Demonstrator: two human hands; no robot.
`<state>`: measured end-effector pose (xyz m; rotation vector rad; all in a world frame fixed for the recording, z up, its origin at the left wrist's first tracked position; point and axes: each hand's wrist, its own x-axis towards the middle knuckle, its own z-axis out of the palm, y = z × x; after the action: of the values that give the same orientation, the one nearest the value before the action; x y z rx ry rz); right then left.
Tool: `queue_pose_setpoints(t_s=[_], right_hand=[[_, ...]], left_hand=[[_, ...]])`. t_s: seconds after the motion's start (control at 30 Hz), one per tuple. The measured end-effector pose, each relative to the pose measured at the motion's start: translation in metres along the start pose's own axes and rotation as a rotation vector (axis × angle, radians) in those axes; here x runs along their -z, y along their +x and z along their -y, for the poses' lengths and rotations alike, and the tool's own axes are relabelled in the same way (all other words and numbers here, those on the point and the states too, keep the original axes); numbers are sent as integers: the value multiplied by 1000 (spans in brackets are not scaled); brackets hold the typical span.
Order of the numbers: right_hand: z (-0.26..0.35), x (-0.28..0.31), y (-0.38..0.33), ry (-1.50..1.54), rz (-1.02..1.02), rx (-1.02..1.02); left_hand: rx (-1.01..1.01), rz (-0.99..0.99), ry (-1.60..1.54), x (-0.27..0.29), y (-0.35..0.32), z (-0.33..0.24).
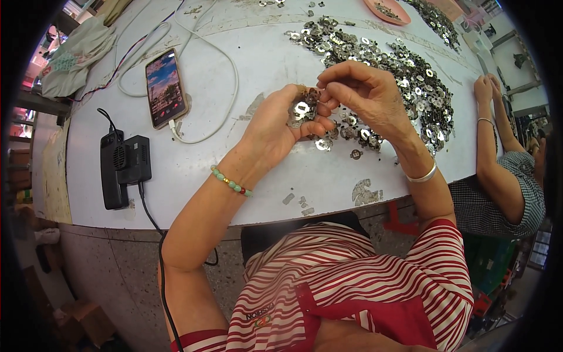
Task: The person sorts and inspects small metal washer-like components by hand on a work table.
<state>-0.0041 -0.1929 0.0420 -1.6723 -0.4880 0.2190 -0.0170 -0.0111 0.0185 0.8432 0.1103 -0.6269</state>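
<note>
My left hand (280, 116) is cupped above the white table, its fingers curled round several small metal parts (301, 110), shiny flat pieces with cut-outs among darker ones. Close beside it, my right hand (369, 97) pinches with thumb and forefinger just over the left palm. Whatever lies between those fingertips is too small to make out. Just past both hands spreads a big heap of the same small metal parts (419, 88). A few loose pieces lie under and near my left hand, one shiny metal piece (323, 144) among them.
Left of my hands lies a phone (166, 88) with its screen lit and a white cable (234, 88) plugged in. A black device (126, 164) with a cord is near the left edge. A pink dish (387, 10) stands far back. A co-worker's arms (489, 123) rest at the right.
</note>
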Motion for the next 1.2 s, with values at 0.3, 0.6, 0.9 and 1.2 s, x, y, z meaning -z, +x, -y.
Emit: queue_pose_setpoints(t_s=[0.3,0.6,0.9,1.2], right_hand=[[-6,10,4,-75,-91,65],[-8,5,3,-410,-116,62],[-11,9,5,-626,-92,201],[-15,14,5,-702,-38,260]], left_hand=[[1,-79,-11,3,1,-2],[-27,-100,-59,5,2,-3],[-37,-76,-74,7,3,-4],[-70,-34,-92,10,2,-9]])
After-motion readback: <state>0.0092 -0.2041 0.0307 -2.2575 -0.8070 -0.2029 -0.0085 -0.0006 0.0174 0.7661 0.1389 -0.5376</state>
